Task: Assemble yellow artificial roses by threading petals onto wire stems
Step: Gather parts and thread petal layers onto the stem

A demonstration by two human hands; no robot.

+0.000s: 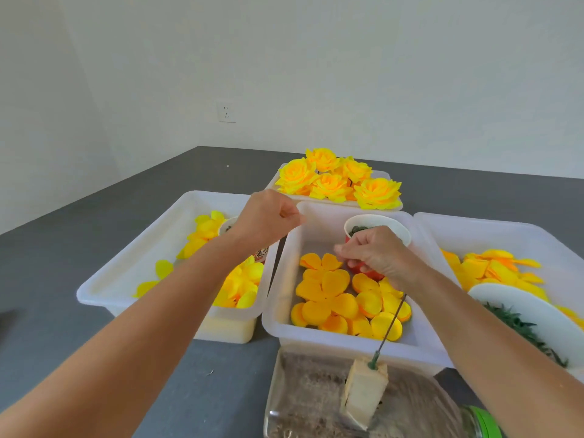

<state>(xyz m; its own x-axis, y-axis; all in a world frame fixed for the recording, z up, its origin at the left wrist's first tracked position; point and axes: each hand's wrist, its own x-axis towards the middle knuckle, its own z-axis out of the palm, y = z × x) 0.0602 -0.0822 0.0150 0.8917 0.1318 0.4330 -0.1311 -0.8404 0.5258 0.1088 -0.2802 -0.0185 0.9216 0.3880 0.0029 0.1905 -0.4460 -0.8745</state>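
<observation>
My right hand hovers over the middle white tray, fingertips pinched together. A thin wire stem runs from under that hand down into a pale foam block. Orange-yellow petal layers lie in that tray, just below the hand. My left hand is raised above the gap between the left and middle trays, its fingers curled, with nothing visible in them. Finished yellow roses fill the back tray.
The left tray holds lighter yellow petals and a cup. A red cup of green bits stands behind my right hand. The right tray has petals and a white plate with green leaves. The foam block stands in a clear container.
</observation>
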